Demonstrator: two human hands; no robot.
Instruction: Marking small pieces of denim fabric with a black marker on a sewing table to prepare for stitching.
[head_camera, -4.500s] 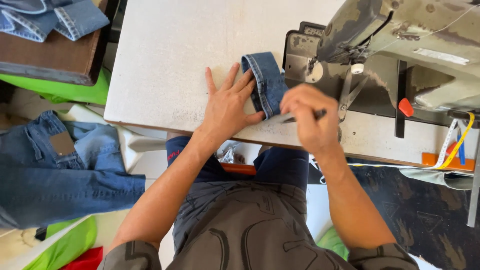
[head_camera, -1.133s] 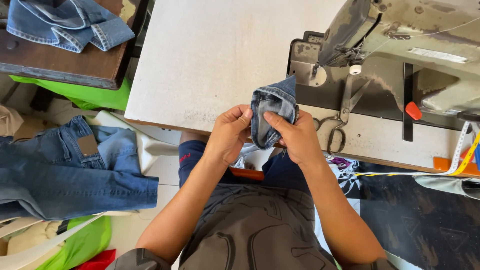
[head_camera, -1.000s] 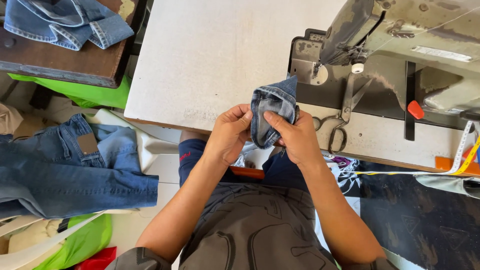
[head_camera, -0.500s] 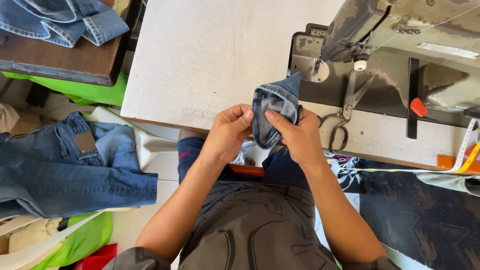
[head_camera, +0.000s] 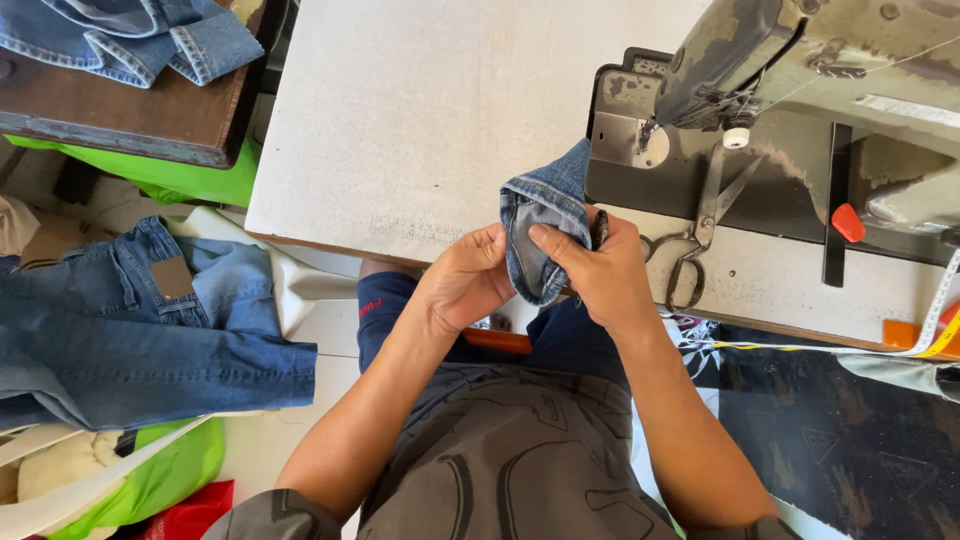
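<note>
One work table (head_camera: 420, 130) is filling the upper middle: flat, pale grey, matte, with a worn wooden edge running along the near side. One industrial sewing machine (head_camera: 800, 110) is sitting at its right end, grey painted metal, chipped and scuffed, with a dark bed under the arm and a small red tab showing on that bed. One pair of jeans (head_camera: 130, 330) is lying spread at the left, mid-blue denim with a tan patch at the waistband; more denim (head_camera: 130, 35) is hanging over a dark wooden bench at the top left, though whether that is one garment or two is hard to tell. Green plastic sheeting (head_camera: 160, 480) is showing below the jeans. One pair of metal scissors (head_camera: 700, 235) is lying on the table just right of the hands, dull steel blades pointing up toward the machine. One yellow measuring tape (head_camera: 935, 330) is trailing off the right edge. The denim piece (head_camera: 540, 235), a small folded hem section with pale stitched seams, is being held up above the near table edge between both hands. The left hand (head_camera: 465, 280) is pinching its lower left side, fingers curled close together. The right hand (head_camera: 610, 275) is gripping its right side, thumb pressing across the front of the fabric.
</note>
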